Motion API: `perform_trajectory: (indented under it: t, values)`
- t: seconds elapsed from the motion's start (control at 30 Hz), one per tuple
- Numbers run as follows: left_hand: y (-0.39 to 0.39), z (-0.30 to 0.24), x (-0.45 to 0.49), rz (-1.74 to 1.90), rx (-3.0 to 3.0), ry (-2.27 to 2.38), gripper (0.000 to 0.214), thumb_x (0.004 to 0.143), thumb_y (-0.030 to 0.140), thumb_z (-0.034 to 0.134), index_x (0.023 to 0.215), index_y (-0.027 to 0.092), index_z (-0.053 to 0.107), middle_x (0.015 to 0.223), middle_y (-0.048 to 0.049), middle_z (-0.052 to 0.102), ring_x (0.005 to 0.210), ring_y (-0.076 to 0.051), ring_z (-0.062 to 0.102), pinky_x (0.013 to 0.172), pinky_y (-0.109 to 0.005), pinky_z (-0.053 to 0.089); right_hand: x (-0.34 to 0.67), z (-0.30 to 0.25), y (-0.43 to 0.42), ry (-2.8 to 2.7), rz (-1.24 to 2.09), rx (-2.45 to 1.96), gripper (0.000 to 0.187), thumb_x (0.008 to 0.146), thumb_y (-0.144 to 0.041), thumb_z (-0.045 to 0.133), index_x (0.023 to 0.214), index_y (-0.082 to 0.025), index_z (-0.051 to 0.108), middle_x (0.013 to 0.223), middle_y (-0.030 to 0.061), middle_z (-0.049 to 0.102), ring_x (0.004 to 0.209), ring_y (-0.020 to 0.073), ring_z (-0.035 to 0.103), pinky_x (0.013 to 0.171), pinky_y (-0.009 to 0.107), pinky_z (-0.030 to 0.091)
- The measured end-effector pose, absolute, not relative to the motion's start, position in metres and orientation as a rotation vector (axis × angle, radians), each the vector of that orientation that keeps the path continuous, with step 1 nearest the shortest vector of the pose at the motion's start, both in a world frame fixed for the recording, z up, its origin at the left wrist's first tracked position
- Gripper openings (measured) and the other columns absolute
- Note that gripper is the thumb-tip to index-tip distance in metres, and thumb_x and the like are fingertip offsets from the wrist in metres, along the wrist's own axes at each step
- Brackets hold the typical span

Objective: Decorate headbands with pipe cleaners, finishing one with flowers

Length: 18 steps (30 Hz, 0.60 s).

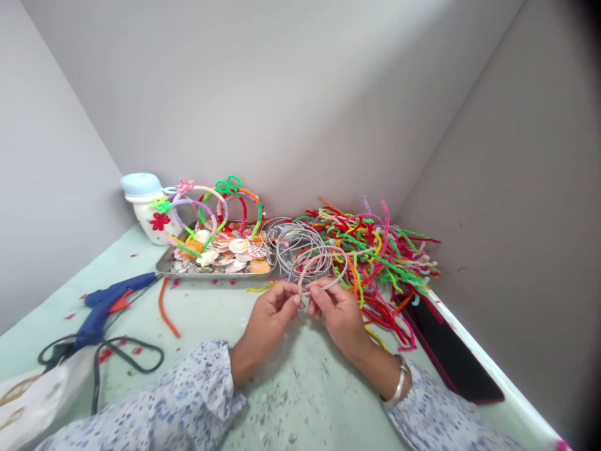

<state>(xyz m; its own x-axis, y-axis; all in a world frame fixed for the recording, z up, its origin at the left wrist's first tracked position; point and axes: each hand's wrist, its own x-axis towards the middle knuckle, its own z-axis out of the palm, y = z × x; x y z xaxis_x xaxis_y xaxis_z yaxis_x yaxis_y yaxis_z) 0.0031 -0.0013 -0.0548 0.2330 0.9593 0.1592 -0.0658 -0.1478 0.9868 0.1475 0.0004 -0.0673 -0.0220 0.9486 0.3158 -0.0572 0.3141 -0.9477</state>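
My left hand point(270, 319) is closed in a pinch at the near end of a thin grey headband hoop point(346, 266), where a pale pink pipe cleaner point(306, 266) meets it. The pipe cleaner runs up and off to the right with its tail free. My right hand point(340, 318) pinches the same hoop close by, fingertips nearly touching the left ones. Just behind my hands lies a tangle of bare grey hoops point(293, 241). To its right spreads a heap of coloured pipe cleaners point(389, 250).
A metal tray point(220, 275) holds shells, with decorated headbands point(258, 216) standing in it. Behind it is a white cup with a blue lid point(141, 185). A blue glue gun point(98, 313) with a black cord lies left. A black flat object point(453, 351) lies along the right edge.
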Motion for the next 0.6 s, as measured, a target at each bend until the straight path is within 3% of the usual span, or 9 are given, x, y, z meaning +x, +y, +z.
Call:
perform_trajectory:
  t: [0.6]
  values:
    - [-0.0017,-0.0496,0.0007,1.233,1.315,1.013,0.01,0.078,0.026,0.061,0.082,0.017,0.061,0.074,0.0012,0.058,0.062,-0.01,0.049,0.059,-0.021,0.041,0.1495,-0.0651,0.001,-1.145,1.231,-0.777,0.021,0.087,-0.038,0.055,0.079,-0.018,0.057,0.07,0.0009,0.064,0.051,0.0108,0.057,0.046,0.022,0.044]
